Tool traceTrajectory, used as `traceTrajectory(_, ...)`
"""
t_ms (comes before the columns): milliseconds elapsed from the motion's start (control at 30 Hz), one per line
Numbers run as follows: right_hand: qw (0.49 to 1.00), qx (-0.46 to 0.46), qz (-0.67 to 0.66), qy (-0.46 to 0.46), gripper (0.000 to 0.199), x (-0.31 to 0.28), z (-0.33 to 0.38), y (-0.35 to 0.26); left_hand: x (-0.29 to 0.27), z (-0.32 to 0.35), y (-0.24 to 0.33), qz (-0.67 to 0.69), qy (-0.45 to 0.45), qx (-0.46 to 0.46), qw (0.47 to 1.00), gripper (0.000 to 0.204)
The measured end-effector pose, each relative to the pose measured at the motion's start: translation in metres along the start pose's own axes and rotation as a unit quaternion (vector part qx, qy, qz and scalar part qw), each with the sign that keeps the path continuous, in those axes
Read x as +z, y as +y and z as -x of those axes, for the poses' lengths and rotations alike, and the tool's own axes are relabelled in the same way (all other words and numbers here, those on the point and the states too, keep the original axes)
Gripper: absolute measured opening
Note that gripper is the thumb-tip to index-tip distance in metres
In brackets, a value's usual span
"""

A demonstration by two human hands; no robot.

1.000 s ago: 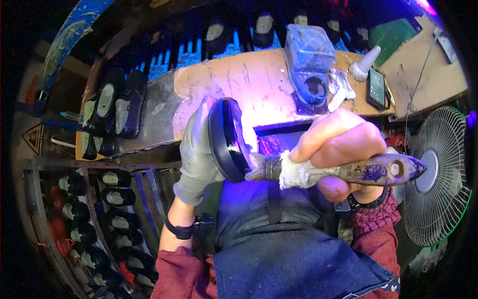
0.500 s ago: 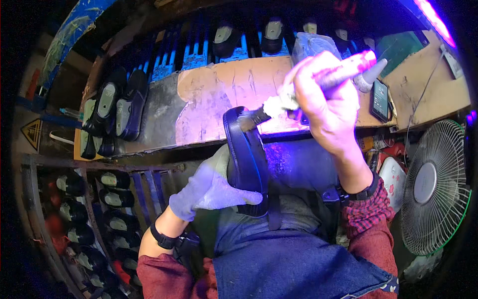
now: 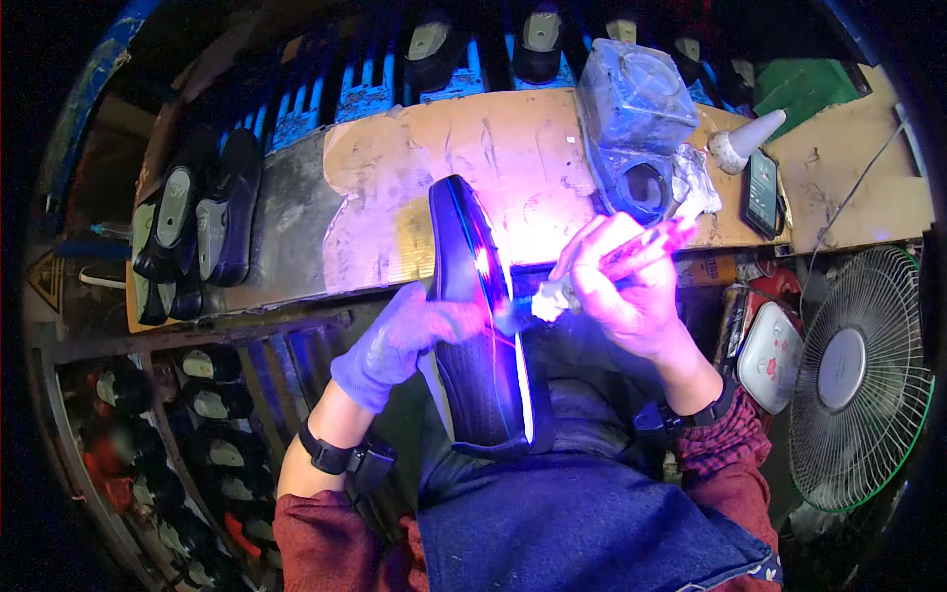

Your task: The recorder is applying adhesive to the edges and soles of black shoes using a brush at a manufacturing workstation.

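A black shoe [image 3: 472, 390] stands on its length over my lap, its toe reaching up to the bench edge. My left hand [image 3: 390, 345], in a pale glove, is closed round the shoe's middle, with the thumb across it. My bare right hand [image 3: 631, 296] grips a brush [image 3: 554, 300] with a whitish wrapped neck. The brush's bristles meet the right side of the shoe near my left thumb. Purple light glares along that side and hides the details there.
A cardboard-topped bench [image 3: 385, 163] crosses ahead. On it stand a cloudy plastic container [image 3: 636, 99], a cone-tipped bottle [image 3: 758, 138] and a phone [image 3: 759, 197]. Several shoes [image 3: 225, 217] lie at its left end. A fan [image 3: 846, 365] is at the right, a shoe rack [image 3: 173, 414] lower left.
My right hand has moved down with the brush, from the shoe's toe to its right side. The shoe has turned, and my left hand has shifted its hold higher up.
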State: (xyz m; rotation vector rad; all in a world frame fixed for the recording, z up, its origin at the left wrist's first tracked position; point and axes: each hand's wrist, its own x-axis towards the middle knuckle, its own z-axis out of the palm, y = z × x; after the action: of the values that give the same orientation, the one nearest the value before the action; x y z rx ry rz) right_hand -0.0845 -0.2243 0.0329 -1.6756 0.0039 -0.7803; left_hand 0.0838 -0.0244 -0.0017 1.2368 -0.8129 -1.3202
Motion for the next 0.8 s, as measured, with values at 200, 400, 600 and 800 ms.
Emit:
traceTrajectory(200, 0.957, 0.109, 0.183, 0.196, 0.015, -0.077, -0.010, 0.007, 0.040, 0.005, -0.016, 0.085, 0.267, 0.067, 0.958, 0.058)
traceTrajectory(400, 0.886, 0.013, 0.446, 0.129, 0.011, -0.119, 0.004, 0.036, 0.090, 0.018, -0.021, 0.509, 0.135, 0.026, 0.850, 0.070)
traceTrajectory(600, 0.949, 0.093, 0.201, 0.224, 0.008, -0.098, 0.017, 0.014, 0.080, 0.007, -0.036, 0.457, 0.176, -0.006, 0.872, 0.066)
traceTrajectory(800, 0.982, 0.178, -0.047, 0.037, 0.013, -0.005, 0.005, -0.002, 0.075, 0.008, -0.044, 0.391, 0.171, -0.009, 0.904, 0.065)
